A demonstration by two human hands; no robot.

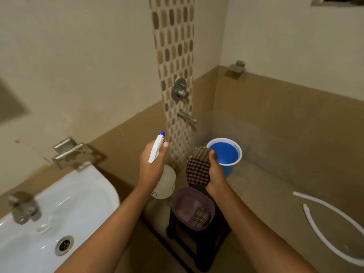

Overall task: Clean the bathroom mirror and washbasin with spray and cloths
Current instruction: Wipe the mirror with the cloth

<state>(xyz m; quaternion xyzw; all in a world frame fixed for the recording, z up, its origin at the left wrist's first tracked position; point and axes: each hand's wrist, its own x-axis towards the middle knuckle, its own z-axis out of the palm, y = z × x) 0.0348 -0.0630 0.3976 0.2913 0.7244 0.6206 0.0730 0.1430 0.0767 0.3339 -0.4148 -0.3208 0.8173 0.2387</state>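
The left hand [150, 166] is curled round the neck of a spray bottle [164, 183], fingers wrapped under its white trigger head [156, 149], which has a blue nozzle tip pointing up and away toward the wall. The bottle's pale, translucent body hangs below the hand, just above and to the left of the purple basin.

The right hand [215, 173] grips a folded checked cloth [198, 168], dark maroon and cream, with the thumb pressed over its upper right edge and the fingers hidden behind the fabric. The cloth is held upright directly above the purple basin, just right of the spray bottle and apart from it.

The purple basin [178, 200] is a small plastic tub that sits on a dark stool [199, 251]. A second checked cloth [201, 216] lies folded inside the tub, against its right wall.

The white washbasin [78, 196] is well to the left of the purple basin, with a metal tap [23, 208] at its back edge and a round drain [64, 245] in the bowl. A metal soap holder [72, 153] is fixed to the wall just above the washbasin's far rim.

Beyond the purple basin, a blue bucket [226, 154] with a white rim stands on the floor near the corner, partly behind the held cloth. Above it on the mosaic tile strip are a shower mixer [179, 91] and a spout [187, 116]. A white hose [332, 227] curves across the floor well to the right of the purple basin.
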